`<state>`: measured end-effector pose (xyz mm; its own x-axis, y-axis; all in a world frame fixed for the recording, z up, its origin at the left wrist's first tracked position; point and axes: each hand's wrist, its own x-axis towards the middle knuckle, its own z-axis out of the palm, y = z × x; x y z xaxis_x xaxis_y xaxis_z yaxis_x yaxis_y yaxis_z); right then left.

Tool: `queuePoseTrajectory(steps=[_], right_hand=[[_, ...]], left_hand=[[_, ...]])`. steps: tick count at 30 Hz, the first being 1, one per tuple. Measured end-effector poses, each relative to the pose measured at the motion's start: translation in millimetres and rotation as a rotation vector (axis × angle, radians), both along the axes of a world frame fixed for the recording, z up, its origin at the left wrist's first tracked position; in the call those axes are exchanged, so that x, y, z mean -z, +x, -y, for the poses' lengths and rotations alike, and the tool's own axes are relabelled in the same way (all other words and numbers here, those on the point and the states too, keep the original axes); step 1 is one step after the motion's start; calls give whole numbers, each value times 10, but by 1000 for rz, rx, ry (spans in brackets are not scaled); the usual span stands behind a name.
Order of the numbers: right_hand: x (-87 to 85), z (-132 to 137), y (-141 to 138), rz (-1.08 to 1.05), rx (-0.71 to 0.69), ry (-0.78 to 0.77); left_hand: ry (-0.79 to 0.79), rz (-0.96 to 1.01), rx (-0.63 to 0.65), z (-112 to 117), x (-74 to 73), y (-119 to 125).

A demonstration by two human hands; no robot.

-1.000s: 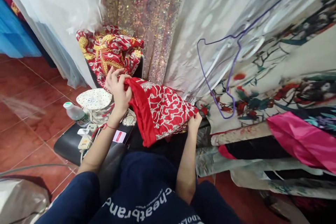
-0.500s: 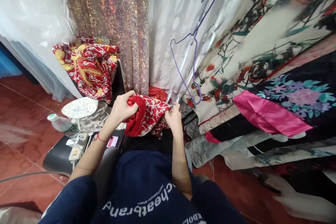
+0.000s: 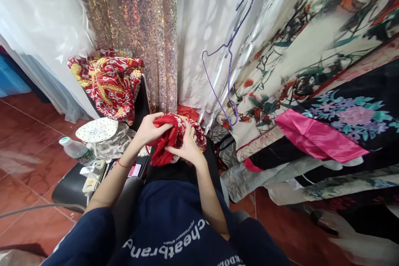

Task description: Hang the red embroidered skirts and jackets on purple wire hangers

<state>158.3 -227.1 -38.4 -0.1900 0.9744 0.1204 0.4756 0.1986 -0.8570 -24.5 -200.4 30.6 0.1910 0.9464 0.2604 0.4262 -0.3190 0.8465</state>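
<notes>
A red embroidered garment (image 3: 163,156) with a plain red inner side is bunched in front of my lap. At its left, my left hand (image 3: 151,129) is closed on the red lining, thumb over the folded edge. My right hand (image 3: 189,146) grips the same cloth from the right, its thumb on the red fold and its fingers bent over the patterned side. The cloth beneath both hands is partly hidden.
A second red and gold garment (image 3: 114,87) lies on a dark seat at left. Nearer are a dotted white piece (image 3: 96,129), a plastic bottle (image 3: 76,149) and a power strip (image 3: 93,181). A purple hanger (image 3: 230,56) hangs ahead; clothes fill the right, including a pink piece (image 3: 321,135).
My right hand has moved left from the garment's far right end onto its middle, beside the red fold. My left hand stays on the lining, and the cloth is more bunched.
</notes>
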Motion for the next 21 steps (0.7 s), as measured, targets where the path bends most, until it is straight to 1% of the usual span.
queuePoseTrajectory(steps=[2,5,7,9,11,13,16,18,19,21], right_hand=[[41,-61,-98,74,110,37],[70,-134,-181,198,242,62],[31,-114,-190,326,271,23],[-65,-32,-150,466,238,-4],[-206,90,-53,576,168,-27],[-360,217,88,639,119,-41],[-537,362,319,664,141,-25],[-589,420,472,666,170,-48],[-599,445,556,670,171,-95],[-604,510,754,634,106,-191]], left_hand=[[40,127,-123,-10,2,11],[76,285,-215,-6,11,44],[102,343,-255,-10,26,55],[131,376,-304,-33,32,26],[188,401,-372,-76,15,-57],[273,443,-450,-129,-28,-180],[358,512,-521,-187,-104,-353],[368,520,-525,-195,-133,-410],[374,511,-520,-189,-138,-420],[406,457,-506,-165,-129,-418]])
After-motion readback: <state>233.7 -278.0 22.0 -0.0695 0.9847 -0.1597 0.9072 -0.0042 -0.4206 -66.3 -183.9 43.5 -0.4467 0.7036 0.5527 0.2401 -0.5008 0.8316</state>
